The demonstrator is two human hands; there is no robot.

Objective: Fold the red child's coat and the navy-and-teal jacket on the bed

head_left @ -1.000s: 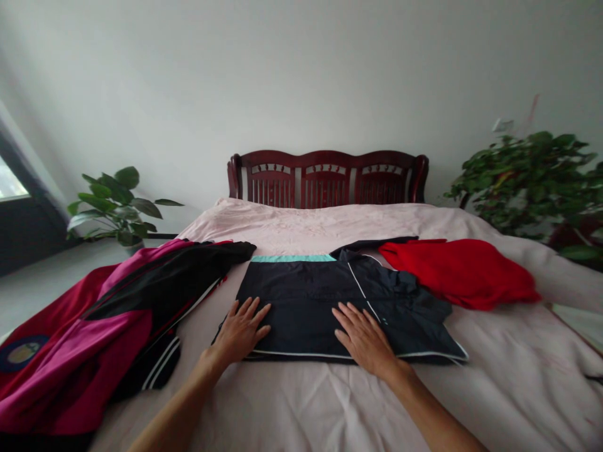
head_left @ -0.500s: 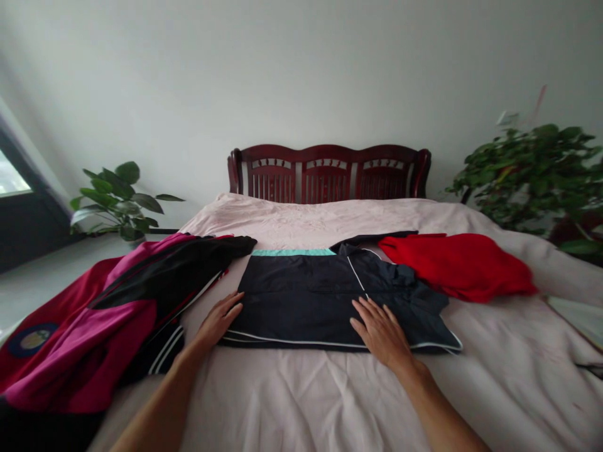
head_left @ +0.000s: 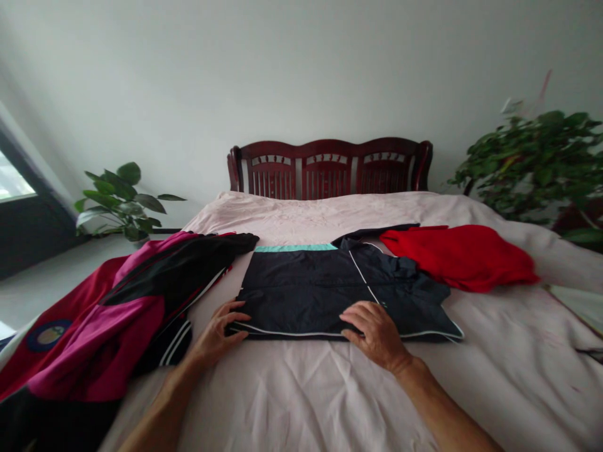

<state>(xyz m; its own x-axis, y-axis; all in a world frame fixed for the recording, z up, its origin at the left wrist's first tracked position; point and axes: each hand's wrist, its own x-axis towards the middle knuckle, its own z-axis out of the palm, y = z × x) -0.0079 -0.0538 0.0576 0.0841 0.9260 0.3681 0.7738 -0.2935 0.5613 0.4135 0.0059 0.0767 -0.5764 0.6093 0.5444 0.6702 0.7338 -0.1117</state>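
Note:
A folded dark navy garment [head_left: 311, 289] with white piping and a teal band lies in the middle of the pink bedsheet [head_left: 306, 389]. My left hand [head_left: 217, 333] curls its fingers round the garment's near left corner. My right hand [head_left: 374, 329] grips the near edge further right, fingers bent over the fabric and thumb at the hem. Both forearms reach in from the bottom of the view.
A pile of magenta, dark red and black clothes [head_left: 108, 314] covers the bed's left side. A red garment [head_left: 459, 257] lies at the right. A dark wooden headboard [head_left: 330, 166] stands behind. Potted plants flank the bed, one at the left [head_left: 123, 204], one at the right [head_left: 537, 163].
Both hands slid back from lying flat on the navy garment to its near edge, and their fingers closed on the hem.

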